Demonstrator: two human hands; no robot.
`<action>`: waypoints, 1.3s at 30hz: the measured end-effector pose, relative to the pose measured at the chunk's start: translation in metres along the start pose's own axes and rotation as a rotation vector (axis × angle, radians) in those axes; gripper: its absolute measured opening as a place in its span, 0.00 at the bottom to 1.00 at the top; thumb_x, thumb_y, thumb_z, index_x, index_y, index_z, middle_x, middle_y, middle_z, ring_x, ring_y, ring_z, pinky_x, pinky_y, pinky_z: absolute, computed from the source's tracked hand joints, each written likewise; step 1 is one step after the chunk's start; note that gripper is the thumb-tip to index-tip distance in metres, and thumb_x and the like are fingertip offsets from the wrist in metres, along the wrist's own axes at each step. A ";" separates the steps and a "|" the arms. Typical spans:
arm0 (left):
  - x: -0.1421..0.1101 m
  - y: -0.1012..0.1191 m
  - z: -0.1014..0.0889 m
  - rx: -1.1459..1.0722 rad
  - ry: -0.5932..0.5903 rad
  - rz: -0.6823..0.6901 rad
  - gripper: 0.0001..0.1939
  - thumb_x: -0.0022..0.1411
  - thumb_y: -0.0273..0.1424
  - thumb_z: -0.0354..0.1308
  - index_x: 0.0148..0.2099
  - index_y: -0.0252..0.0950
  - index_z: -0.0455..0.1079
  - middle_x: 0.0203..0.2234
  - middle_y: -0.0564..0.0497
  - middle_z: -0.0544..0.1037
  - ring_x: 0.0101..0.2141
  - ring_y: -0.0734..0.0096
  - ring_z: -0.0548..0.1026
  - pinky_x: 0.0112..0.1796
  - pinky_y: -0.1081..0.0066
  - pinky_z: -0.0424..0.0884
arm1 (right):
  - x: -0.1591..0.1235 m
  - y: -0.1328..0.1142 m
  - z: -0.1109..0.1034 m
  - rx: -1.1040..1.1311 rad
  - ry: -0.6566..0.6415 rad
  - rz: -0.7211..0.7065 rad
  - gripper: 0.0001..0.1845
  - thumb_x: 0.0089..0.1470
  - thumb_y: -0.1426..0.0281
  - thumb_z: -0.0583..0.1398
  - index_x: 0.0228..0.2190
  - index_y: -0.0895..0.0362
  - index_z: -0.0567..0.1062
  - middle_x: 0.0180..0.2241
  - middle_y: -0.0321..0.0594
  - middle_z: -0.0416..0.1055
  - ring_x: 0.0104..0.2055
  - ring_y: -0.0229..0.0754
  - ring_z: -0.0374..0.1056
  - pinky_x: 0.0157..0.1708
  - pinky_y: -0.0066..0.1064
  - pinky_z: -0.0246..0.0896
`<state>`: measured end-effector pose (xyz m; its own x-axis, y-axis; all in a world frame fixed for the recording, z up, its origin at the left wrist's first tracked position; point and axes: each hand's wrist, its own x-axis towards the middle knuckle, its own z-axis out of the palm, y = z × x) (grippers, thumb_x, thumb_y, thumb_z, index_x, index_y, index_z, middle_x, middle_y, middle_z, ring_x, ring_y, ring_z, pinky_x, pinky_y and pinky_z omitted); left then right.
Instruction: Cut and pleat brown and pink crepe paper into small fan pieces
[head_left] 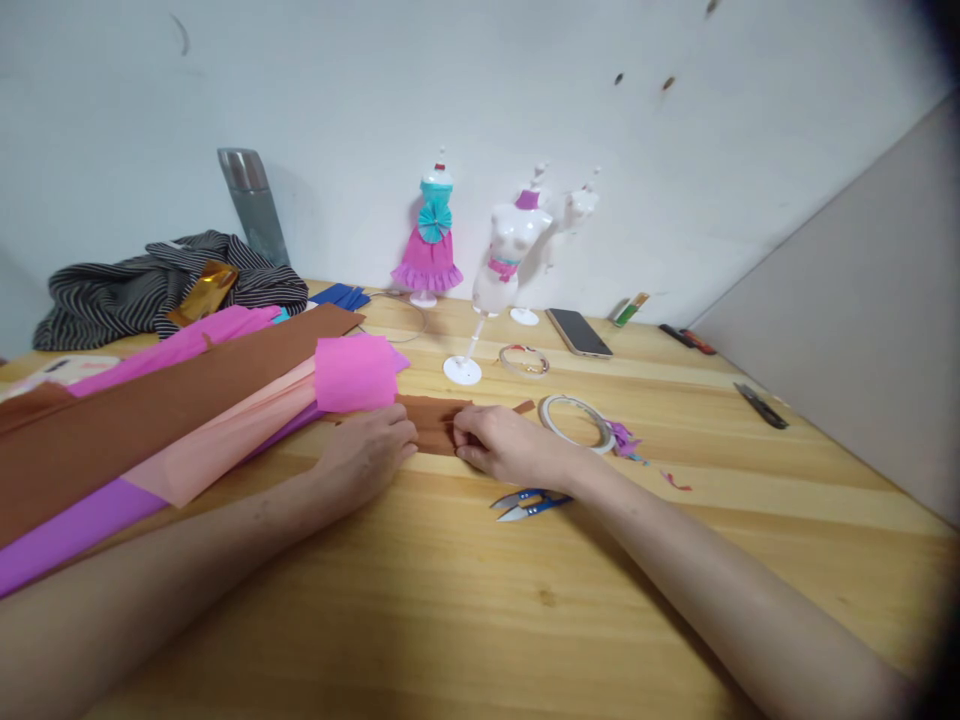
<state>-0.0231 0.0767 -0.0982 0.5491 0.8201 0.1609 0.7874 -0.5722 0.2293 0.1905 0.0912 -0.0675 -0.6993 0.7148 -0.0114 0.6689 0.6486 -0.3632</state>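
Observation:
Between my two hands a small piece of brown crepe paper (pixel 427 425) lies flat on the wooden table (pixel 450 600). My left hand (pixel 371 447) is closed at its left end, the fingers curled over the edge. Thumb and fingers of my right hand (pixel 499 440) pinch the right part; the fingertips hide some of it. Just below the right wrist lie blue-handled thread snips (pixel 529 504), blades apart. A roll of white tape (pixel 577 424) rests beyond the right forearm, with a thin brown scrap (pixel 523 407) near it. A pink paper square (pixel 356 373) lies behind my left hand.
Long brown paper strips (pixel 187 390) and pink and purple sheets fill the left side. At the back stand a dressed mini mannequin (pixel 427 240) and a barer mannequin (pixel 510 260). A phone (pixel 579 332), a cutter knife (pixel 760 405) and a bottle (pixel 255 205) lie or stand around.

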 end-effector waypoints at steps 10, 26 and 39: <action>0.003 -0.005 -0.006 -0.203 0.012 -0.043 0.07 0.60 0.24 0.49 0.31 0.34 0.66 0.29 0.51 0.71 0.32 0.70 0.69 0.32 0.72 0.61 | -0.002 -0.003 -0.001 -0.081 0.011 -0.001 0.05 0.51 0.78 0.53 0.27 0.58 0.67 0.27 0.38 0.67 0.27 0.35 0.59 0.27 0.26 0.48; 0.002 -0.006 -0.002 -0.145 -0.003 -0.049 0.08 0.62 0.26 0.45 0.33 0.34 0.65 0.30 0.50 0.71 0.32 0.68 0.68 0.34 0.69 0.62 | 0.000 -0.001 -0.003 -0.069 -0.014 0.096 0.06 0.49 0.77 0.54 0.25 0.58 0.69 0.24 0.36 0.69 0.24 0.34 0.59 0.24 0.25 0.45; 0.005 -0.009 -0.002 -0.234 0.064 -0.037 0.07 0.57 0.22 0.50 0.29 0.34 0.67 0.26 0.51 0.73 0.30 0.71 0.69 0.31 0.72 0.61 | 0.003 -0.002 -0.008 0.009 -0.028 0.227 0.05 0.47 0.76 0.57 0.24 0.58 0.73 0.23 0.36 0.71 0.23 0.34 0.62 0.24 0.24 0.48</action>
<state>-0.0285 0.0861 -0.0977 0.4967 0.8428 0.2073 0.7161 -0.5329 0.4508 0.1894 0.0937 -0.0589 -0.5376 0.8347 -0.1194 0.8079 0.4693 -0.3565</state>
